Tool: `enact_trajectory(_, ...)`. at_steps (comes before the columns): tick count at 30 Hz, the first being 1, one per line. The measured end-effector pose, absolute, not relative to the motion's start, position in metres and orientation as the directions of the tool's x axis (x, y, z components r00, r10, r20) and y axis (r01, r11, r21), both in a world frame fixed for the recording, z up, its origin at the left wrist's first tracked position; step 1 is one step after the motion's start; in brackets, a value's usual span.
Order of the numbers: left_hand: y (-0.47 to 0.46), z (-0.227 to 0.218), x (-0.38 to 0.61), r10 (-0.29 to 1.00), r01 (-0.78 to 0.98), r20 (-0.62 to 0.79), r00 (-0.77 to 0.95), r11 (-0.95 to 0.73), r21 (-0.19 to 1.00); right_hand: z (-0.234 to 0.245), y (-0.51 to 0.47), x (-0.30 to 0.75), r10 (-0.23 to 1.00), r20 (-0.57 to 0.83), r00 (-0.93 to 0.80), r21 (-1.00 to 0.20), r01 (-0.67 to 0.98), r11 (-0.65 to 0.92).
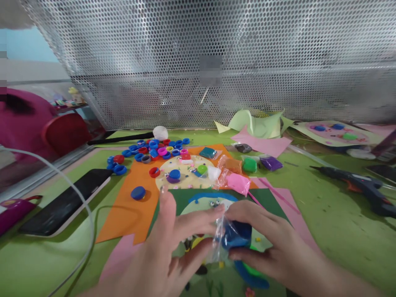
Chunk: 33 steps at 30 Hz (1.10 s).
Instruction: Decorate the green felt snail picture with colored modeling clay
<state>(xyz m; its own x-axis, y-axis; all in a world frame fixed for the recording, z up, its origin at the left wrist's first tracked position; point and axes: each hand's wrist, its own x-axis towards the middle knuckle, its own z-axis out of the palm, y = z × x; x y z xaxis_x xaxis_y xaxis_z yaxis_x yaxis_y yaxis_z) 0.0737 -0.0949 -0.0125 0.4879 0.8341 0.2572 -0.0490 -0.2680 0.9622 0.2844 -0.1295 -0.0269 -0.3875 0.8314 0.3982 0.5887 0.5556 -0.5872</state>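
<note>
Between my two hands is a small clear plastic packet of dark blue modelling clay [237, 235]. My right hand [266, 239] grips the clay end between thumb and fingers. The thumb and a finger of my left hand [182, 235] pinch the loose clear end of the packet, its index finger pointing up. Right below lies a dark green sheet [262, 198] with a decorated picture on it: a blue arc, googly eyes, a blue and green curved strip and small flowers. My hands hide much of that picture.
Several bottle caps [154, 150] are heaped at the back on orange paper [123, 218]. Clay packets, one pink [237, 182], lie behind my hands. A phone [68, 202] and a white cable [89, 222] are left; a glue gun [355, 183] is right. A perforated metal panel [154, 62] stands behind.
</note>
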Motion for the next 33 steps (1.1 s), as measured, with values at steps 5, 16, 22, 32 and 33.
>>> enact_trajectory(5, -0.092, -0.012, 0.078, 0.834, 0.033, 0.251, 0.492, -0.306, 0.951, -0.027, -0.129, 0.282, 0.799, 0.459, -0.389, -0.545, 0.587, 0.599)
enact_trajectory(16, -0.089, -0.025, 0.076, 0.570, 0.290, 0.549, 0.611, -0.807, 0.515, -0.031, -0.129, 0.280, 0.820, 0.446, -0.359, -0.571, 0.591, 0.570)
enact_trajectory(22, -0.089, -0.020, 0.079, 0.565, 0.333, 0.535, 0.628, -0.817, 0.471, -0.036, -0.130, 0.281, 0.824, 0.426, -0.374, -0.593, 0.573, 0.566)
enact_trajectory(32, -0.084, -0.009, 0.081, 0.776, 0.222, 0.439, 0.454, -0.576, 0.787, -0.038, -0.130, 0.283, 0.849, 0.405, -0.339, -0.586, 0.617, 0.525)
enact_trajectory(33, -0.084, -0.009, 0.081, 0.777, 0.220, 0.426, 0.464, -0.567, 0.794, -0.038, -0.130, 0.283, 0.853, 0.397, -0.340, -0.588, 0.619, 0.520)
